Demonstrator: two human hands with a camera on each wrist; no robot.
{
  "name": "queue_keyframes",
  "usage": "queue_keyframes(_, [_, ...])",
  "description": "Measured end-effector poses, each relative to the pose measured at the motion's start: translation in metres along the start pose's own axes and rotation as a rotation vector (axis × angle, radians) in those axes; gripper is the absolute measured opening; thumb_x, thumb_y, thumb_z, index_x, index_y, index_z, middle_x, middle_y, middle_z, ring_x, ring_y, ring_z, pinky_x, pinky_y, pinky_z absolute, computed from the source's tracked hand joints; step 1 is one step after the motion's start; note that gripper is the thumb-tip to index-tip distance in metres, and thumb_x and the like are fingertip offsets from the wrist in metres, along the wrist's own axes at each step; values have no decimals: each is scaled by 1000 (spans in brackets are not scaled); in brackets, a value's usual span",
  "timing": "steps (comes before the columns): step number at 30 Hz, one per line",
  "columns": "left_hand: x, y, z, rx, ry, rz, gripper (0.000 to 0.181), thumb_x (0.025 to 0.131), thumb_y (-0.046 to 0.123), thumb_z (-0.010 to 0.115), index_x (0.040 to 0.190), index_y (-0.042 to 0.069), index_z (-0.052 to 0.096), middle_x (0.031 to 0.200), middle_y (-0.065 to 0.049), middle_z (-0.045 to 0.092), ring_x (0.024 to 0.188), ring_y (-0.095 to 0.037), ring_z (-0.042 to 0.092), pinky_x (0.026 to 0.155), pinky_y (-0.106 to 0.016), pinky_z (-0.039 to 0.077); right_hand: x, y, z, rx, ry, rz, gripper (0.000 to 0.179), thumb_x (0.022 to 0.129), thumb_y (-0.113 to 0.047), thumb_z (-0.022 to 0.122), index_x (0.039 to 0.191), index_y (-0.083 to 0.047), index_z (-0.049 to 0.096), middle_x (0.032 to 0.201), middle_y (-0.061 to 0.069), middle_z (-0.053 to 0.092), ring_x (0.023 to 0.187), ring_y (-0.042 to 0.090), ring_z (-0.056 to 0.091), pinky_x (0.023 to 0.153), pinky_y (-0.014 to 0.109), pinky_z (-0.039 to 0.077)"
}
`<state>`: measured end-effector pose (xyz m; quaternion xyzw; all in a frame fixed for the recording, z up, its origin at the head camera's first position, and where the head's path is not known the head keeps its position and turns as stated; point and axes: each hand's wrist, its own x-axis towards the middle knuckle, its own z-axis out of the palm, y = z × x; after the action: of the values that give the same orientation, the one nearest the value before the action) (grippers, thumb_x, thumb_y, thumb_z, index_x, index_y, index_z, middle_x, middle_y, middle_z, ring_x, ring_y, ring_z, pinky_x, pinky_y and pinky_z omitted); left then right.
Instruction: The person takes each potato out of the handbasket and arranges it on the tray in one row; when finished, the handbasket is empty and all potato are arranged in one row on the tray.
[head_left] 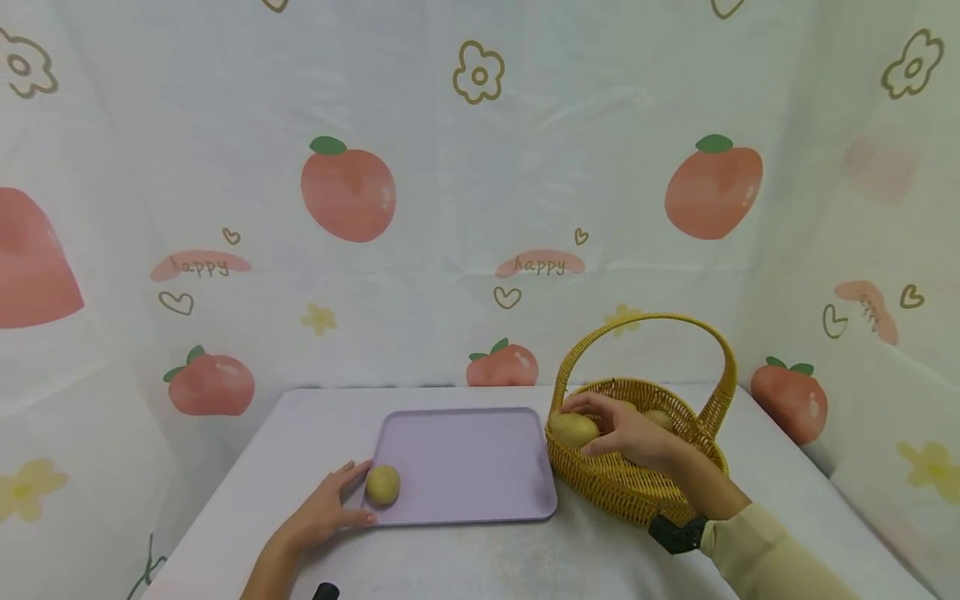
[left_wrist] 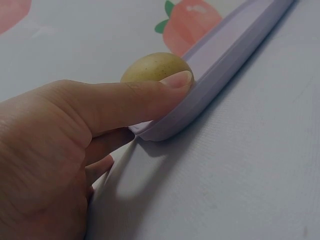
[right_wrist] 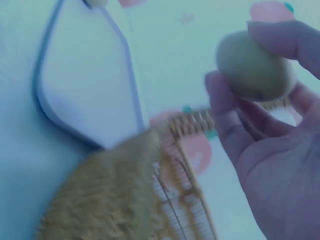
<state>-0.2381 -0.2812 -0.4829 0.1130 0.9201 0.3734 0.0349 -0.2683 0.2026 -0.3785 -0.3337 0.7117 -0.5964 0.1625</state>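
Note:
In the head view, my left hand (head_left: 324, 507) spans the near left corner of a lilac tray (head_left: 465, 467), its thumb along the front rim and its fingers at the left side. Beside them on the tray sits a yellow-brown potato (head_left: 383, 485); the left wrist view shows this potato (left_wrist: 157, 67) behind the thumb, its lower part hidden. My right hand (head_left: 630, 429) pinches another potato (head_left: 574, 430) at the left rim of a wicker basket (head_left: 600, 492). The right wrist view shows that potato (right_wrist: 255, 67) between thumb and fingers.
More potatoes (head_left: 658, 419) lie inside the basket, partly hidden by the right hand. The basket's tall arched handle (head_left: 660, 317) rises above it. Basket and tray stand close together on a white table (head_left: 450, 558), before a fruit-printed curtain (head_left: 420, 317).

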Motion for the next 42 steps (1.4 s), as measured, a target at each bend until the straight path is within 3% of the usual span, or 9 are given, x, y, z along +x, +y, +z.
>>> queue_keyframes(4, [-1,0,0,-3,2,-1,89,70,32,86,143,1,45,147,-40,26,133,-62,16,104,-73,11,4,-1,19,5,60,3,62,82,9,66,139,2,42,134,21,45,106,26,58,83,34,53])
queue_keyframes(10, [-1,2,0,-3,8,2,88,71,31,85,143,1,45,146,-40,26,133,-63,17,104,-73,12,17,4,44,105,51,-1,65,82,8,66,141,2,40,133,19,43,105,26,56,82,33,54])
queue_keyframes(17, [0,3,0,-8,2,-12,89,70,32,85,143,2,45,147,-39,26,133,-62,17,104,-73,12,36,15,66,117,80,-35,63,81,6,67,139,3,41,131,19,41,98,24,58,76,30,53])
queue_keyframes(24, [0,1,0,-4,9,11,88,70,31,86,143,1,46,146,-40,27,133,-62,18,104,-73,13,56,27,87,129,136,8,64,79,6,68,138,-1,43,134,20,42,104,27,57,80,33,52])
queue_keyframes(29, [0,1,0,-5,12,-2,89,69,32,86,143,2,46,146,-39,27,133,-61,18,104,-73,13,67,36,98,149,123,47,72,79,9,66,145,-10,43,137,18,40,103,26,58,79,33,52])
queue_keyframes(34, [0,1,1,4,15,-13,90,68,32,86,143,3,46,147,-38,28,133,-61,18,105,-72,13,78,46,109,88,111,50,64,76,7,70,137,-6,53,135,12,50,97,24,58,76,31,52])
queue_keyframes(42, [0,3,0,11,19,-5,91,68,32,87,143,2,46,146,-38,28,133,-62,19,104,-72,13,97,61,131,-83,136,93,63,73,5,75,132,-3,56,124,9,54,88,18,58,75,28,48])
